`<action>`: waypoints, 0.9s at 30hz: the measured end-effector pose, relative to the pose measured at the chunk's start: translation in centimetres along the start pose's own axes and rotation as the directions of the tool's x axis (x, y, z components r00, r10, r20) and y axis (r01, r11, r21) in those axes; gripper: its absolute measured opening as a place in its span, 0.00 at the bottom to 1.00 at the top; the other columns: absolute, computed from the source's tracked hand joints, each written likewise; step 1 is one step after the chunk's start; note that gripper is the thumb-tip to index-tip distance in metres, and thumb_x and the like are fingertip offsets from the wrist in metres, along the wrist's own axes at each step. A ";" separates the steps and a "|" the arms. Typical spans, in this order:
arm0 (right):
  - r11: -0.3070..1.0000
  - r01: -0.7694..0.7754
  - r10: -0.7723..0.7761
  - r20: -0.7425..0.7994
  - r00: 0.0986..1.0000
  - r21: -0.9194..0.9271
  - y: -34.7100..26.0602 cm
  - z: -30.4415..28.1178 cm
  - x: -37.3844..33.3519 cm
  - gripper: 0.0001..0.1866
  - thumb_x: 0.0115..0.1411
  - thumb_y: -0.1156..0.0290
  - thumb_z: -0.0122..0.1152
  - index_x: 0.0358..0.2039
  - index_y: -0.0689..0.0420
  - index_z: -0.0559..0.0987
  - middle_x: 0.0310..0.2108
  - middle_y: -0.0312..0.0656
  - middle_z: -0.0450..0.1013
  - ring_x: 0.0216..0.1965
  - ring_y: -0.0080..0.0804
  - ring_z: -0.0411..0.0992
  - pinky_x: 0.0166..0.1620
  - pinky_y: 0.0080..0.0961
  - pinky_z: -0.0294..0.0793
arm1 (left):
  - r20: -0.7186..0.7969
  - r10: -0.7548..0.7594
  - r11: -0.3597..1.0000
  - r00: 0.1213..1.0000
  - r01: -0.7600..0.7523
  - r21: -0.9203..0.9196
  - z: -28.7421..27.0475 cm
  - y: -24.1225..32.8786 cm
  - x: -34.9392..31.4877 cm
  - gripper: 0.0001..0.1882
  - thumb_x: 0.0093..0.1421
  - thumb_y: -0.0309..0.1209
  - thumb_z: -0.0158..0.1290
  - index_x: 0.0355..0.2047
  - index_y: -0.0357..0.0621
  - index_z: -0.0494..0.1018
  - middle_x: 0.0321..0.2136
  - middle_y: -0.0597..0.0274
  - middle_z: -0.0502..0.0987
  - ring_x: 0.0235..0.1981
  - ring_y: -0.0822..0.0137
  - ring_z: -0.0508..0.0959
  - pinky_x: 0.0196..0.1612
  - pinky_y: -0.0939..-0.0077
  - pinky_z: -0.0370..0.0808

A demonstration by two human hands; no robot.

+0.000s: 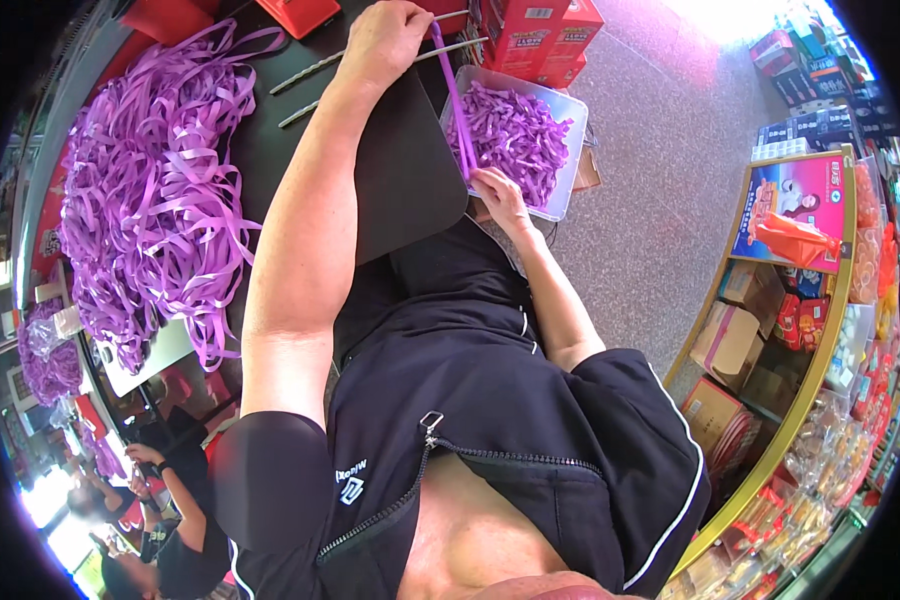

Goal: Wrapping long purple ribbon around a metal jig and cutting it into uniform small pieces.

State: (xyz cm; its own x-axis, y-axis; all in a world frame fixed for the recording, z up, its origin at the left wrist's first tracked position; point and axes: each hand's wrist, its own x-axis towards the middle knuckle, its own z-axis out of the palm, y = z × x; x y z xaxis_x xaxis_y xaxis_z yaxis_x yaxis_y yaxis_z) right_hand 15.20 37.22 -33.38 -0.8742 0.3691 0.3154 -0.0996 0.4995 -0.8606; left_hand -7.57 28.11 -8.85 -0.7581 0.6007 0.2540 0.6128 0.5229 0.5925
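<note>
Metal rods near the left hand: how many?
2: one rod runs behind the left hand, the other rod behind the left forearm. The arm may hide more.

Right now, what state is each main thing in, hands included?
Ribbon strip: pulled straight
Rods: roughly parallel
Left hand: curled at the rods, grip unclear
Right hand: pinching the ribbon strip
Ribbon pile: loose, tangled
Bin: uncovered, filled with purple pieces
Zipper: partly open

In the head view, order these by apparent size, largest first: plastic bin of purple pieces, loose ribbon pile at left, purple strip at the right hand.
1. Loose ribbon pile
2. Plastic bin
3. Purple strip, long but very thin
</note>
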 end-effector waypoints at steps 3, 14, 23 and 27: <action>0.996 -0.025 0.026 -0.011 1.000 0.083 0.2 -0.3 -1.8 0.09 0.59 0.74 0.57 0.40 0.61 0.78 0.35 0.43 0.74 0.36 0.34 0.75 0.39 0.24 0.72 | 0.047 -0.023 1.000 0.999 0.024 -0.013 0.1 -0.5 0.7 0.19 0.58 0.43 0.50 0.40 0.43 0.77 0.31 0.51 0.79 0.35 0.56 0.79 0.40 0.67 0.72; 0.936 -0.258 0.163 0.353 0.921 0.239 -11.3 -9.2 -6.0 0.11 0.60 0.68 0.56 0.38 0.59 0.81 0.35 0.37 0.71 0.37 0.26 0.68 0.40 0.21 0.66 | 0.078 -0.029 0.986 0.997 0.015 0.167 0.0 0.1 1.2 0.18 0.56 0.45 0.48 0.38 0.49 0.79 0.34 0.57 0.80 0.40 0.58 0.79 0.47 0.66 0.70; 0.959 0.064 -0.182 0.427 0.886 0.276 -20.7 -16.2 -1.4 0.14 0.52 0.65 0.64 0.38 0.56 0.83 0.28 0.36 0.69 0.30 0.26 0.67 0.33 0.23 0.65 | 0.103 -0.034 0.975 0.994 0.011 0.223 0.2 0.2 1.3 0.19 0.59 0.45 0.45 0.36 0.48 0.80 0.40 0.56 0.78 0.50 0.57 0.72 0.54 0.61 0.62; 0.888 0.256 -0.387 0.319 0.865 0.383 -23.7 -16.5 1.8 0.13 0.50 0.65 0.66 0.36 0.56 0.83 0.28 0.41 0.73 0.27 0.29 0.69 0.31 0.26 0.65 | 0.123 -0.043 0.975 0.992 0.015 0.223 -0.1 0.5 1.3 0.18 0.60 0.44 0.45 0.36 0.46 0.80 0.40 0.57 0.78 0.50 0.57 0.72 0.54 0.61 0.62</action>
State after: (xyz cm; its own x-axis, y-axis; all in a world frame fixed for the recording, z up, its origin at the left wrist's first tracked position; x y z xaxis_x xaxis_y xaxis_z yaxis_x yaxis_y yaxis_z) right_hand 23.88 38.98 -5.78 -0.8695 -0.1237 0.4782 -0.4939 0.2380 -0.8363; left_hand -8.26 29.05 -8.19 -0.7508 0.6471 0.1324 0.6358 0.6536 0.4105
